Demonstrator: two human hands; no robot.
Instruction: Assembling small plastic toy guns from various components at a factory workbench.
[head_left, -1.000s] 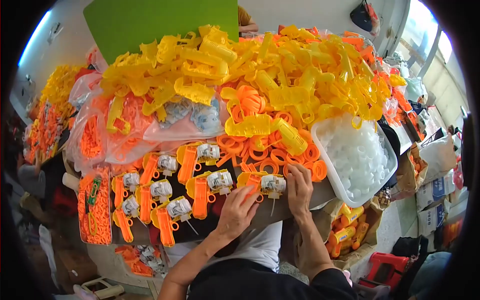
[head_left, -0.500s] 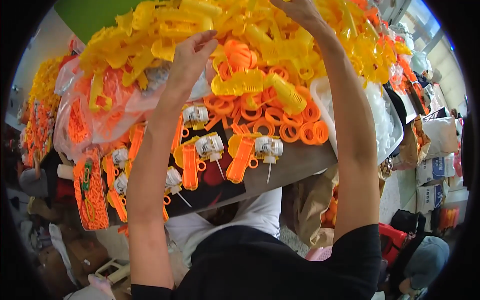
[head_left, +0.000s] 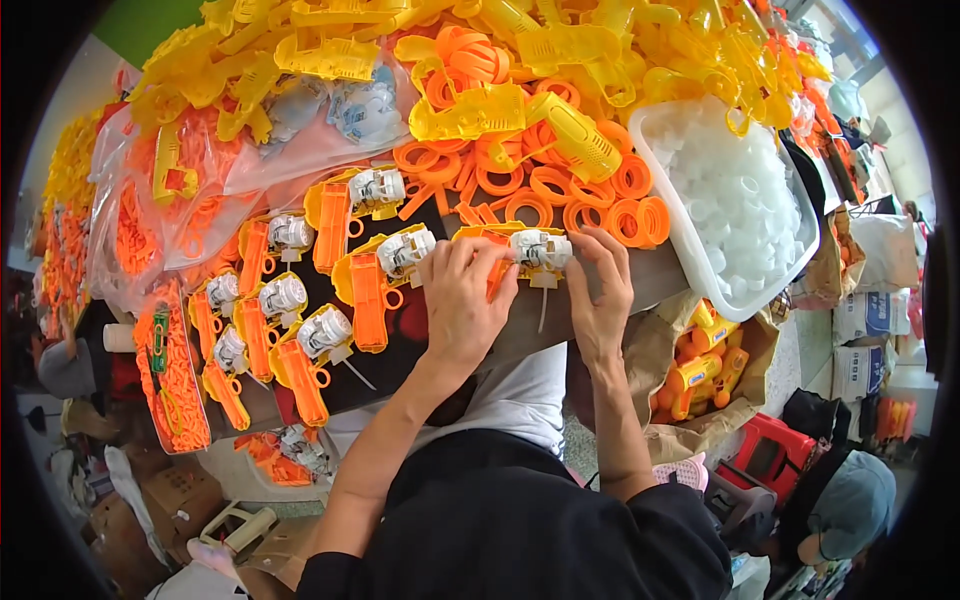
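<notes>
Between my hands, near the table's front edge, lies a half-assembled toy gun (head_left: 540, 251) with a yellow shell, orange handle and white mechanism. My left hand (head_left: 465, 305) has its fingers curled on the handle end, hiding most of the orange part. My right hand (head_left: 603, 295) is at the other end, its bent fingers apart by the white mechanism; I cannot tell how firmly they touch it. A thin white strip hangs below the mechanism. Just left lies a similar toy gun (head_left: 372, 290), with several more in rows beyond it.
Yellow shells (head_left: 590, 50) are heaped at the back. Orange rings (head_left: 530, 208) lie in front of them. A white tub (head_left: 690, 240) of translucent pieces stands right, above a paper bag (head_left: 755, 385) of orange-yellow toys. A tray of small orange parts (head_left: 185, 400) sits at the left.
Both hands have come back from the yellow heap to the toy gun at the front edge. The view has shifted, showing more of the white tub and the rows at left.
</notes>
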